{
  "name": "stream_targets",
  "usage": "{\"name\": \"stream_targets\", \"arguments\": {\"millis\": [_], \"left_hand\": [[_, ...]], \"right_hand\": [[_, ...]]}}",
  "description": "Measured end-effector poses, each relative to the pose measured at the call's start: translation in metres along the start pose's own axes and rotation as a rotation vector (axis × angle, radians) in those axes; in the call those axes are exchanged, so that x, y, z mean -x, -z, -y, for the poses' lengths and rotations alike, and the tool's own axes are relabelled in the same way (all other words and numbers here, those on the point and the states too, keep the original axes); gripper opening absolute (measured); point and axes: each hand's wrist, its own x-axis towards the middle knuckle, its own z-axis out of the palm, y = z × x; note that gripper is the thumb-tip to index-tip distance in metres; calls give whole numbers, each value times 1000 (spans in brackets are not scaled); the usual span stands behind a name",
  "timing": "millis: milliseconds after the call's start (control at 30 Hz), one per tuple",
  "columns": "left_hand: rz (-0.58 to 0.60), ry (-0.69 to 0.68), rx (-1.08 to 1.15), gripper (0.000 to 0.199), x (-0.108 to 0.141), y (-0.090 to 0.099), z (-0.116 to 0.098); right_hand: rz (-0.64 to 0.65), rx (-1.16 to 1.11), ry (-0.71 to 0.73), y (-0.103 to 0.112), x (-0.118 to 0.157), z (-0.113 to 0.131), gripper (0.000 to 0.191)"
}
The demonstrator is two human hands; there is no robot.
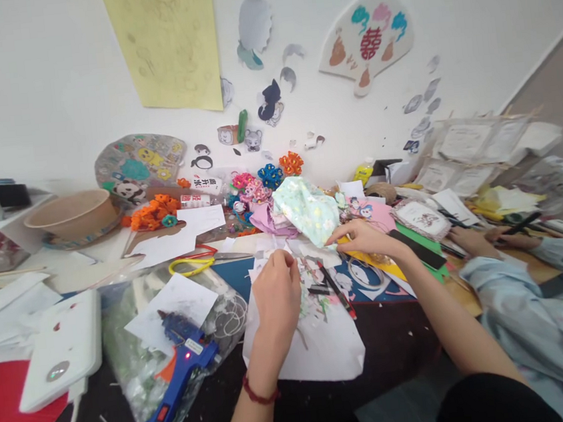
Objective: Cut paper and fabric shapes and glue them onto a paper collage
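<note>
Red double-happiness lettering marks the fan (pixel 370 42) on the white wall (pixel 46 81) above your dark table (pixel 400 336). Your right hand (pixel 365 237) touches the floral cloth (pixel 306 208) at its lower corner, whether pinching I cannot tell; your left hand's (pixel 278 298) fingers curl together over white paper (pixel 322 361).

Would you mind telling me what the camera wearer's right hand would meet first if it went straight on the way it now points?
The right hand would probably meet the pale green, flower-patterned, fabric-like bundle first; its lower corner shows beside the hand, though contact is unclear.
</note>
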Motion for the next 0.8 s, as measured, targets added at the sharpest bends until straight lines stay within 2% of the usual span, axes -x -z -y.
{"name": "stream_targets", "arguments": {"millis": [300,467,567,633,667,700,733,767,800], "left_hand": [[-3,-22,13,13,1,0,-1],[-12,-31,21,9,3,1,-3],[-15,-43,15,7,4,0,-4],[-3,-43,0,7,4,0,-5],[3,-41,-9,7,4,0,-5],[9,-41,-17,7,3,0,-5],[12,-42,-24,6,3,1,-4],[14,-41,-29,6,2,3,-3],[14,-37,-37,6,1,4,-2]], "right_hand": [[-22,-28,-25,0,2,-2,25],[-13,-48,9,-4,2,-7,21],[-19,-128,24,-2,-11,-13,20],[-133,-233,26,6,-35,-12,20],[-236,-298,31,12,-52,-8,22],[-397,-380,50,20,-70,-3,26],[-570,-467,86,28,-88,3,33],[-649,-531,127,36,-106,9,44],[-656,-547,151,44,-122,14,57]]}}
